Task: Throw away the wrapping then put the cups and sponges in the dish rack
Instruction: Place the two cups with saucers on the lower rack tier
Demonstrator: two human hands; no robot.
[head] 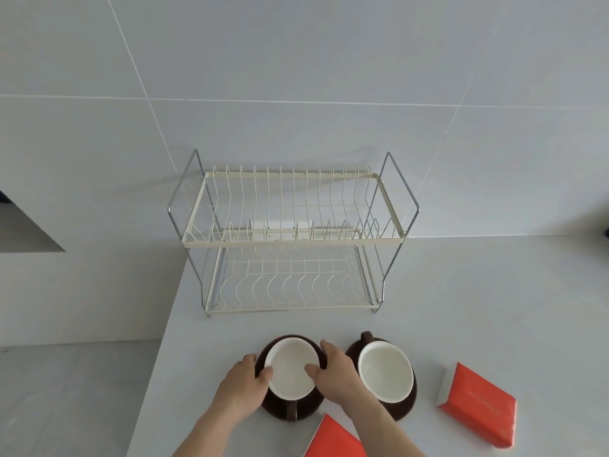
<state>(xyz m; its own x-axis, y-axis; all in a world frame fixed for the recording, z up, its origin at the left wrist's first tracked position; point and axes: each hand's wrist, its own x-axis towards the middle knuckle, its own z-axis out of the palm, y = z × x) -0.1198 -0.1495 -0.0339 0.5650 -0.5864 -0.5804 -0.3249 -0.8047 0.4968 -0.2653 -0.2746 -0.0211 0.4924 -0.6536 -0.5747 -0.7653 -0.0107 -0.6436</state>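
Two brown cups with white insides stand on the counter. My left hand and my right hand grip the left cup by its rim from either side, thumbs inside the rim; its handle points toward me. The right cup stands free beside my right hand, its handle pointing away. Two red-wrapped sponges lie nearby: one sponge at the right, another sponge at the bottom edge, partly cut off. The two-tier cream wire dish rack stands behind the cups against the wall, holding nothing.
The white counter ends at a left edge about level with the rack's left leg; grey floor lies beyond. A tiled wall rises behind the rack. A dark recess sits at far left.
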